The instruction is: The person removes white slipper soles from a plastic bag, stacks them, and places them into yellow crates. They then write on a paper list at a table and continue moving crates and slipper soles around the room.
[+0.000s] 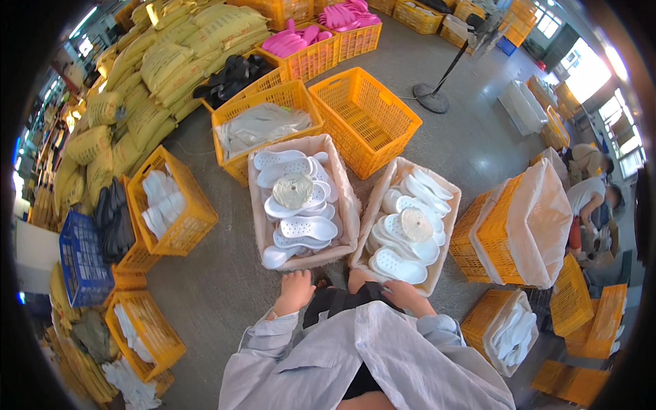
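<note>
My left hand (296, 292) is just short of the near edge of a cloth-lined basket (352, 229), with its fingers loosely bent and holding nothing visible. My right hand (406, 296) lies by the near edge of a second lined basket (447, 236), fingers extended; whether it touches the rim I cannot tell. Both baskets hold white perforated shoe-shaped pieces, like clog soles or insoles (307, 227) (398, 265). On each pile rests a round, cream-coloured disc or roll (293, 190) (416, 224).
Beyond stand a yellow crate (389, 113) and another with clear plastic sheeting (311, 102). Yellow sacks (171, 68) are heaped at the far left, near crates of pink pieces (294, 42). A tall lined crate (485, 236) stands right, with a person (588, 198) beyond. A pedestal stand (432, 99) is farther off.
</note>
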